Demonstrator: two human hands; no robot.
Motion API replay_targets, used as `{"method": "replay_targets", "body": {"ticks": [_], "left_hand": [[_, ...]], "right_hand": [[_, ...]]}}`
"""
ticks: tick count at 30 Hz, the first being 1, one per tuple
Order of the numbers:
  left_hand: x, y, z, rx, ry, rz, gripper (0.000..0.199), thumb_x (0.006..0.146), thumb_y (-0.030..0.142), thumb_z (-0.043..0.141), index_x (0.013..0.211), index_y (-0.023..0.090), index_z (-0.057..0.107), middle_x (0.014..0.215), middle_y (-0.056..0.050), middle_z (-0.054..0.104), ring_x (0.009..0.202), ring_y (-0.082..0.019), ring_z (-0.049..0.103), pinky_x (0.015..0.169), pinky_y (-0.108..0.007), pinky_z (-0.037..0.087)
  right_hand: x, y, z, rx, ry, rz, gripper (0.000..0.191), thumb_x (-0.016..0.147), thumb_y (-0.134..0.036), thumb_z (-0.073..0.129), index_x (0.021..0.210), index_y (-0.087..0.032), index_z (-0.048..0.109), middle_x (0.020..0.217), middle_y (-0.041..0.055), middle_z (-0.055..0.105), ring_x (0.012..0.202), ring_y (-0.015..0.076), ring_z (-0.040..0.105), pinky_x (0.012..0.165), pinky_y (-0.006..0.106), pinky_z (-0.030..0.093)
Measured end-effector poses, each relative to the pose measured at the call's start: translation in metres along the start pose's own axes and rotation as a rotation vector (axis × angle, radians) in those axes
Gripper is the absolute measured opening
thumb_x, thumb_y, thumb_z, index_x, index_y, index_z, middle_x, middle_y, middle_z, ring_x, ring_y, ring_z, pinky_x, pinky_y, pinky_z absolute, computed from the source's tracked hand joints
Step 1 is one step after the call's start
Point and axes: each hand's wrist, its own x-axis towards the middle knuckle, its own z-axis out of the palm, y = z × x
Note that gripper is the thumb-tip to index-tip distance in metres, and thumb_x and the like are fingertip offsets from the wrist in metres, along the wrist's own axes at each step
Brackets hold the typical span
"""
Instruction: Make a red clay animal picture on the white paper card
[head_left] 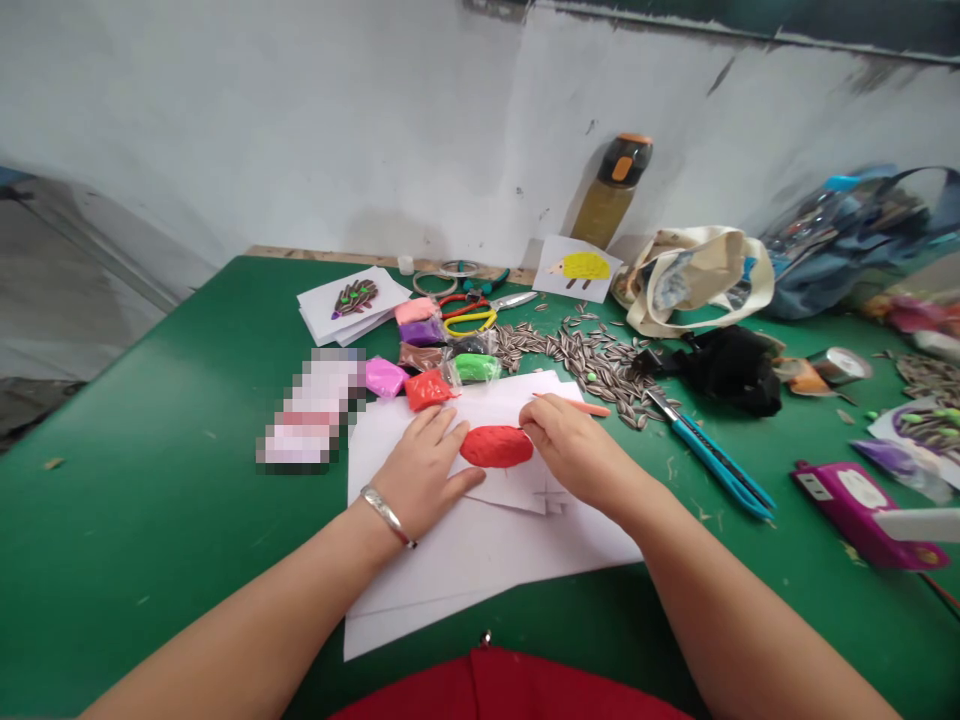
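In the head view, the left hand [424,468] is lying flat on white paper [442,560] near the bench's [187,420] front edge, its grip spread, thumb and fingers resting beside an oval of red clay [496,447]. The right hand [574,445] is touching the oval's right end, fingertips bunched; whether its grip is pinching clay, I cannot tell. An orange clay tool [589,408] is lying just beyond that hand. Sunflower seeds [592,355] are spreading toward the bench's back edge.

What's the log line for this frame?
left hand: flat on white paper | right hand: at right edge of red clay oval | scissors: beyond, unheld
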Motion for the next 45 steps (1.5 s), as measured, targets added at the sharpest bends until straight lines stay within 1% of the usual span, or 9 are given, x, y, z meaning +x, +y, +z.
{"method": "replay_targets", "body": {"ticks": [4, 8, 13, 18, 22, 28, 34, 40, 45], "left_hand": [[0.003, 0.003, 0.001, 0.026, 0.029, 0.008, 0.054, 0.085, 0.048, 0.057, 0.117, 0.005, 0.059, 0.125, -0.022, 0.057, 0.120, -0.037, 0.049, 0.104, -0.054, 0.039], [0.002, 0.003, 0.002, 0.014, 0.015, -0.005, 0.061, 0.083, 0.054, 0.059, 0.119, 0.004, 0.058, 0.126, -0.023, 0.057, 0.122, -0.037, 0.048, 0.104, -0.054, 0.038], [-0.002, 0.000, 0.001, -0.023, -0.056, -0.026, 0.072, 0.080, 0.063, 0.057, 0.126, 0.007, 0.054, 0.136, -0.022, 0.050, 0.130, -0.039, 0.041, 0.106, -0.056, 0.036], [-0.002, 0.000, 0.001, -0.033, -0.073, -0.030, 0.070, 0.080, 0.060, 0.059, 0.125, 0.007, 0.054, 0.136, -0.022, 0.050, 0.129, -0.039, 0.041, 0.107, -0.056, 0.036], [-0.001, 0.001, 0.001, -0.041, -0.065, -0.027, 0.068, 0.079, 0.058, 0.061, 0.124, 0.007, 0.054, 0.135, -0.022, 0.051, 0.129, -0.039, 0.042, 0.106, -0.055, 0.036], [-0.001, 0.001, 0.002, -0.028, -0.058, -0.017, 0.068, 0.080, 0.058, 0.059, 0.124, 0.007, 0.054, 0.134, -0.023, 0.051, 0.128, -0.039, 0.042, 0.106, -0.056, 0.037], [-0.002, 0.000, 0.002, -0.033, -0.043, -0.008, 0.065, 0.084, 0.061, 0.053, 0.124, 0.010, 0.054, 0.133, -0.021, 0.052, 0.129, -0.037, 0.042, 0.105, -0.055, 0.038], [-0.001, 0.001, 0.001, -0.030, -0.049, -0.012, 0.067, 0.083, 0.060, 0.054, 0.124, 0.008, 0.054, 0.133, -0.023, 0.052, 0.129, -0.039, 0.042, 0.105, -0.057, 0.038], [0.000, 0.002, 0.000, -0.031, -0.039, -0.009, 0.067, 0.084, 0.061, 0.053, 0.124, 0.007, 0.055, 0.132, -0.023, 0.053, 0.127, -0.039, 0.044, 0.105, -0.058, 0.038]], "right_hand": [[0.000, -0.005, 0.010, 0.032, -0.049, 0.027, 0.018, 0.097, -0.023, 0.036, 0.095, -0.019, 0.054, 0.086, 0.0041, 0.064, 0.074, 0.0166, 0.056, 0.063, 0.027, 0.035], [-0.001, -0.011, 0.016, 0.047, -0.033, -0.055, 0.018, 0.095, -0.018, 0.038, 0.098, -0.017, 0.055, 0.091, 0.0064, 0.066, 0.081, 0.0177, 0.058, 0.067, 0.027, 0.037], [-0.003, -0.014, 0.019, 0.014, -0.009, -0.095, 0.017, 0.094, -0.017, 0.041, 0.090, -0.016, 0.057, 0.084, 0.0055, 0.065, 0.077, 0.0168, 0.056, 0.068, 0.027, 0.037], [-0.005, -0.021, 0.026, -0.066, 0.001, -0.172, 0.019, 0.094, -0.017, 0.044, 0.083, -0.015, 0.059, 0.081, 0.0068, 0.060, 0.077, 0.0177, 0.052, 0.069, 0.028, 0.036], [-0.006, -0.026, 0.032, -0.073, 0.010, -0.227, 0.018, 0.094, -0.018, 0.045, 0.088, -0.015, 0.061, 0.084, 0.0076, 0.060, 0.081, 0.0185, 0.051, 0.071, 0.029, 0.035], [-0.006, -0.025, 0.036, -0.155, 0.030, -0.192, 0.019, 0.094, -0.022, 0.047, 0.081, -0.016, 0.060, 0.080, 0.0061, 0.061, 0.075, 0.0183, 0.050, 0.068, 0.031, 0.031], [-0.007, -0.029, 0.035, -0.139, 0.026, -0.225, 0.018, 0.093, -0.018, 0.046, 0.080, -0.016, 0.059, 0.080, 0.0060, 0.061, 0.075, 0.0180, 0.049, 0.067, 0.030, 0.031], [-0.006, -0.032, 0.035, -0.156, 0.016, -0.175, 0.021, 0.093, -0.020, 0.045, 0.077, -0.017, 0.059, 0.078, 0.0060, 0.061, 0.074, 0.0184, 0.050, 0.067, 0.031, 0.031], [-0.004, -0.035, 0.038, -0.168, 0.040, -0.154, 0.016, 0.092, -0.018, 0.046, 0.085, -0.017, 0.061, 0.083, 0.0063, 0.062, 0.076, 0.0192, 0.051, 0.068, 0.031, 0.030]]}}
